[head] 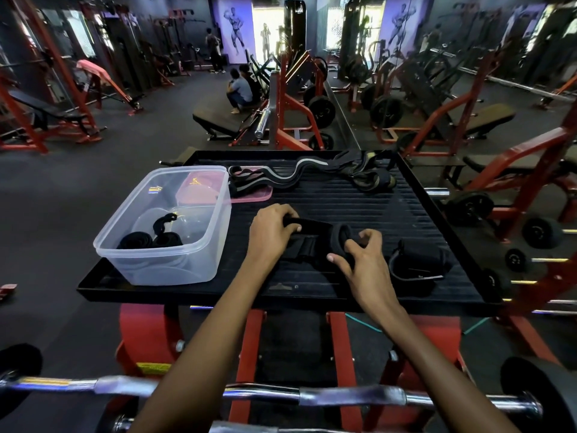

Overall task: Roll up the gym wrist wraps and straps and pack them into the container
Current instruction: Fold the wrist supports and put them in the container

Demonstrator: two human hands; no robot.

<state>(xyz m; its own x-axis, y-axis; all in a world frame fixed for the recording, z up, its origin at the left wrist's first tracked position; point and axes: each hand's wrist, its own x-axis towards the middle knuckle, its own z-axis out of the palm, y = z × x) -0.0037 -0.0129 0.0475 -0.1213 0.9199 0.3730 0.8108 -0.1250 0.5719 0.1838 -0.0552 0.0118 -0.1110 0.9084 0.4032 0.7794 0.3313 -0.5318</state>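
Hands (271,232) (359,257) on black wrap (312,242), no legible labels.

Container (175,242) on platform (359,198), left side; rolled wraps (146,240) in container. Lid (249,195) behind container, unrolled straps (312,173) across platform's far edge, partly on lid. Wrap (312,242) at platform centre, left hand (270,232) on left end, right hand (359,260) at rolled right end. Second wrap (418,264) right of right hand. Barbell (281,395) nearest camera, below platform.
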